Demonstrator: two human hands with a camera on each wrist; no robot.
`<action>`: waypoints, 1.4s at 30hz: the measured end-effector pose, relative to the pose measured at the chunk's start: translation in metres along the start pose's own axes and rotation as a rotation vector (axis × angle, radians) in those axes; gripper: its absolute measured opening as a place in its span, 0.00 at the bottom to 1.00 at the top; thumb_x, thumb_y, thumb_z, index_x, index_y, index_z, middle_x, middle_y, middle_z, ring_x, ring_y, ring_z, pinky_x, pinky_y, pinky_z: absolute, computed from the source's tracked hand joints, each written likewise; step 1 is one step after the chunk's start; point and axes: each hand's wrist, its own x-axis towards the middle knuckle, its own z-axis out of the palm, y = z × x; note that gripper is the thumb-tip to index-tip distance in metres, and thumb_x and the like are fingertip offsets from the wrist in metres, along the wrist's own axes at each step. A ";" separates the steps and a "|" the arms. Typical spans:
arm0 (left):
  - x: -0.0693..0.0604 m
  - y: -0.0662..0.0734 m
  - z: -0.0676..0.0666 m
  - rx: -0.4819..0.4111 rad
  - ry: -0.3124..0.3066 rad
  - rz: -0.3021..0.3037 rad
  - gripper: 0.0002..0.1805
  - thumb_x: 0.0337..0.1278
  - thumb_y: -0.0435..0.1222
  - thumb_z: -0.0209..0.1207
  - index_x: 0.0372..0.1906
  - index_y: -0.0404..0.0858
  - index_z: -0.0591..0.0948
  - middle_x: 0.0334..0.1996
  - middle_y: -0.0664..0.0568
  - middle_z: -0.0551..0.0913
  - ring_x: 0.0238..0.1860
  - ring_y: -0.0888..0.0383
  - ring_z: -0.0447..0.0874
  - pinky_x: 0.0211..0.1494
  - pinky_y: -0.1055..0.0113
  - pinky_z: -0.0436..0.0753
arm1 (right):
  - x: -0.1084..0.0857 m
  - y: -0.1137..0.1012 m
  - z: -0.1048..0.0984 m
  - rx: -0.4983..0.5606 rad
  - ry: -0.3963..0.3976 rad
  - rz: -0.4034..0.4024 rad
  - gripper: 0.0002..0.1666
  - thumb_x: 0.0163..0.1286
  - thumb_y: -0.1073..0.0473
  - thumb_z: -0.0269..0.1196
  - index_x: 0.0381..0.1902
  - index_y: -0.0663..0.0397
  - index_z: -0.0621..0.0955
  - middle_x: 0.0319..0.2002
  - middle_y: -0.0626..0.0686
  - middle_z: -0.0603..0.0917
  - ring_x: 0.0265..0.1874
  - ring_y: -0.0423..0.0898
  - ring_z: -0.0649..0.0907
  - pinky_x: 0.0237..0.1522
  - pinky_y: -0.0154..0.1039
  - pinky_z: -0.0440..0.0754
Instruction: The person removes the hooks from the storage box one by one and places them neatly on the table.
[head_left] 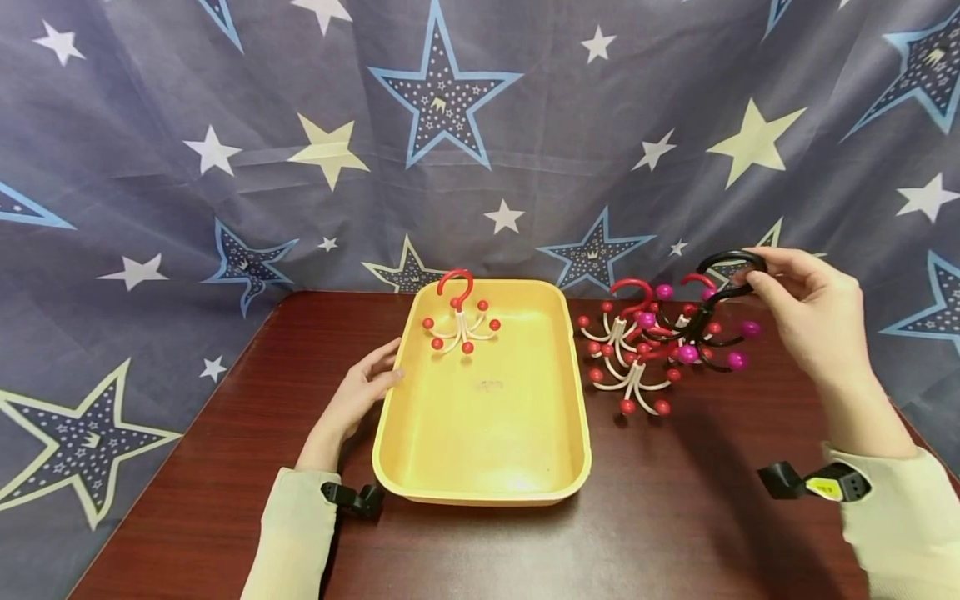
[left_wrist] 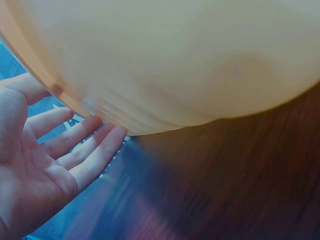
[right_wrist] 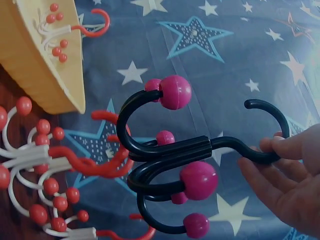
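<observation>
My right hand [head_left: 821, 312] pinches the curved hook of a black hanger [head_left: 701, 321] with magenta balls, held up over the right side of the table. In the right wrist view the thumb and fingers of the right hand [right_wrist: 287, 170] hold the black hanger [right_wrist: 175, 150] by its hook. Behind and below it lie several white hangers [head_left: 633, 383] with red hooks and red balls. One red-and-white hanger [head_left: 461, 325] is in the far left part of the yellow tray [head_left: 480, 433]. My left hand [head_left: 356, 400] touches the tray's left side, its fingers fairly straight in the left wrist view.
The dark red-brown table [head_left: 660, 533] carries the tray near its middle, with the group of red-and-white hangers close to the tray's right wall. A grey cloth [head_left: 262, 83] with stars hangs behind the table and along both sides.
</observation>
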 end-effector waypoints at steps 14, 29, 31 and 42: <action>-0.003 0.005 0.001 -0.007 -0.010 -0.014 0.31 0.62 0.34 0.52 0.69 0.43 0.58 0.62 0.36 0.65 0.54 0.41 0.72 0.45 0.62 0.80 | -0.010 0.032 -0.014 -0.144 0.045 0.060 0.14 0.61 0.64 0.60 0.47 0.56 0.81 0.26 0.18 0.76 0.27 0.17 0.76 0.30 0.13 0.69; -0.013 0.022 0.006 0.004 -0.017 -0.008 0.31 0.62 0.33 0.51 0.69 0.38 0.56 0.62 0.33 0.64 0.54 0.39 0.71 0.46 0.59 0.80 | -0.023 0.068 -0.008 -0.281 0.028 0.052 0.13 0.63 0.61 0.59 0.45 0.59 0.80 0.24 0.12 0.69 0.25 0.14 0.71 0.29 0.18 0.62; -0.013 0.023 0.006 0.003 -0.017 -0.009 0.31 0.62 0.33 0.51 0.69 0.38 0.56 0.62 0.33 0.64 0.54 0.39 0.71 0.46 0.60 0.80 | -0.024 0.072 -0.007 -0.285 0.014 0.058 0.13 0.63 0.60 0.59 0.45 0.59 0.80 0.24 0.12 0.69 0.25 0.14 0.71 0.30 0.18 0.62; -0.013 0.024 0.006 -0.006 -0.013 -0.017 0.31 0.62 0.32 0.51 0.69 0.38 0.57 0.61 0.34 0.65 0.55 0.39 0.71 0.43 0.67 0.80 | -0.027 0.086 -0.005 -0.332 0.017 0.070 0.10 0.62 0.61 0.60 0.41 0.56 0.81 0.23 0.15 0.71 0.27 0.17 0.69 0.30 0.24 0.61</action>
